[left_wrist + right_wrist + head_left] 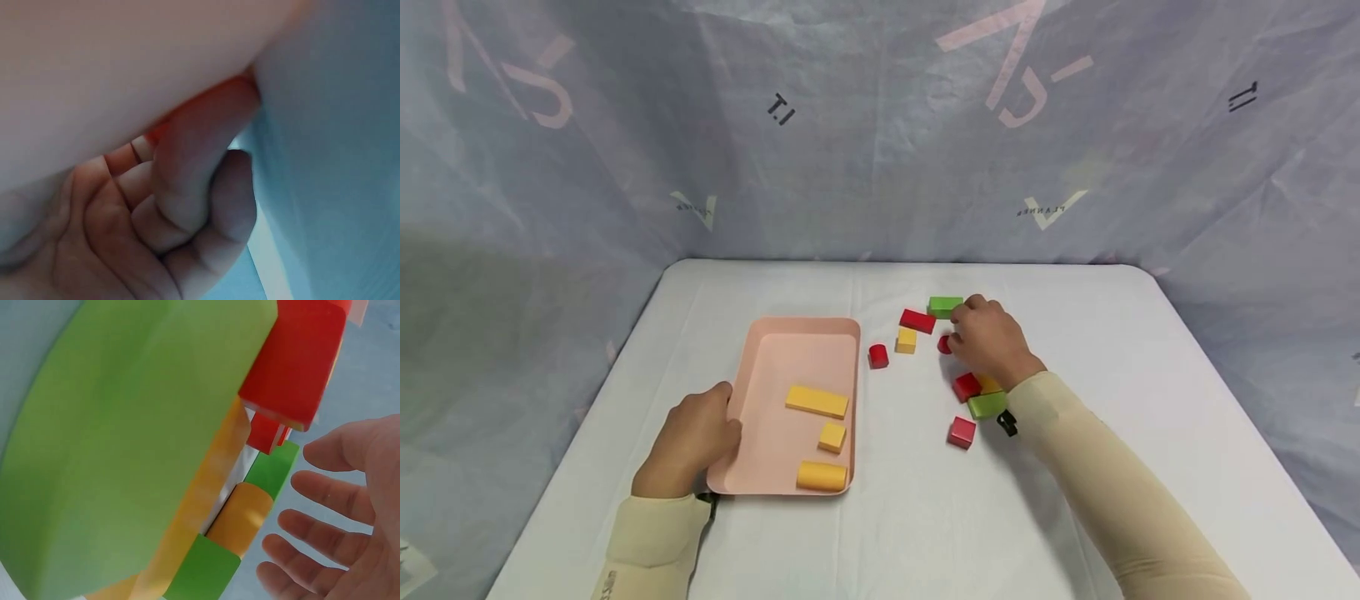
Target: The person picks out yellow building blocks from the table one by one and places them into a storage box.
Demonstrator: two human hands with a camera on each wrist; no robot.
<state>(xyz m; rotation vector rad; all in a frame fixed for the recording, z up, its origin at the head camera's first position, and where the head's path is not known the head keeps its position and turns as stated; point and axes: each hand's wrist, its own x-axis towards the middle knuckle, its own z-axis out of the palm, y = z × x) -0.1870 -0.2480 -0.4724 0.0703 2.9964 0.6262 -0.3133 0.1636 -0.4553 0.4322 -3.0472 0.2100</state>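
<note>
My left hand (694, 429) grips the left wall of a pink tray (718, 475), its thumb over the rim. In the left wrist view its fingers (187, 175) curl under the tray's side. A long yellow block (817, 402), a yellow cube (832, 437) and a yellow cylinder (822, 476) lie in the tray. Over the scattered blocks, my right hand (992, 340) reaches beside a green block (945, 307) and a red round piece (944, 344). Its fingers are spread and hold nothing in the right wrist view, beside an orange cylinder (240, 515) that the head view hides.
Left of my right hand lie a red block (917, 322), a yellow cube (906, 341) and a red cylinder (878, 357). Nearer my right sleeve sit a red cube (967, 387), a green block (987, 406) and another red cube (962, 432). White cloth (895, 533) covers the table.
</note>
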